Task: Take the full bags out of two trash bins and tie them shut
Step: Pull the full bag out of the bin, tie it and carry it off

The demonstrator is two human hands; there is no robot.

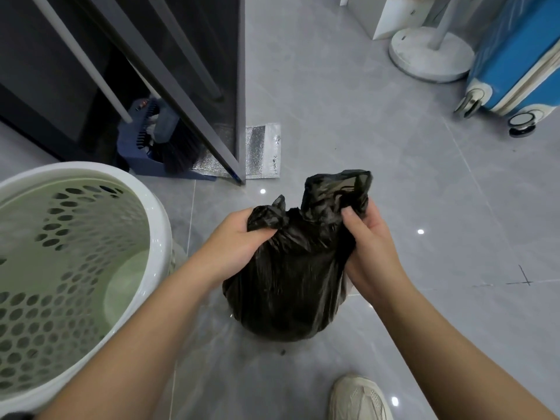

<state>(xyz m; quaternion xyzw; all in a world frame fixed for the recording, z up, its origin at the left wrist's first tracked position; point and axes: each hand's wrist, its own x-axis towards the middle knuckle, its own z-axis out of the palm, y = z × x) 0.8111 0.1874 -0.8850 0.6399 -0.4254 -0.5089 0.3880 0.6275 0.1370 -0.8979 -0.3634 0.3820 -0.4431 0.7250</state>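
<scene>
A full black trash bag is held over the grey floor in the middle of the view. My left hand grips a bunched corner of the bag's top on the left side. My right hand grips the other gathered flap, which stands up loose above my thumb. The two bunches lie close together at the bag's mouth. A white perforated bin with no bag inside stands at the left, next to my left forearm.
A dark cabinet door stands open at the back left, with a blue dustpan and brush behind it. A silver foil pouch lies on the floor. A fan base and blue suitcase stand at back right. My shoe is at the bottom.
</scene>
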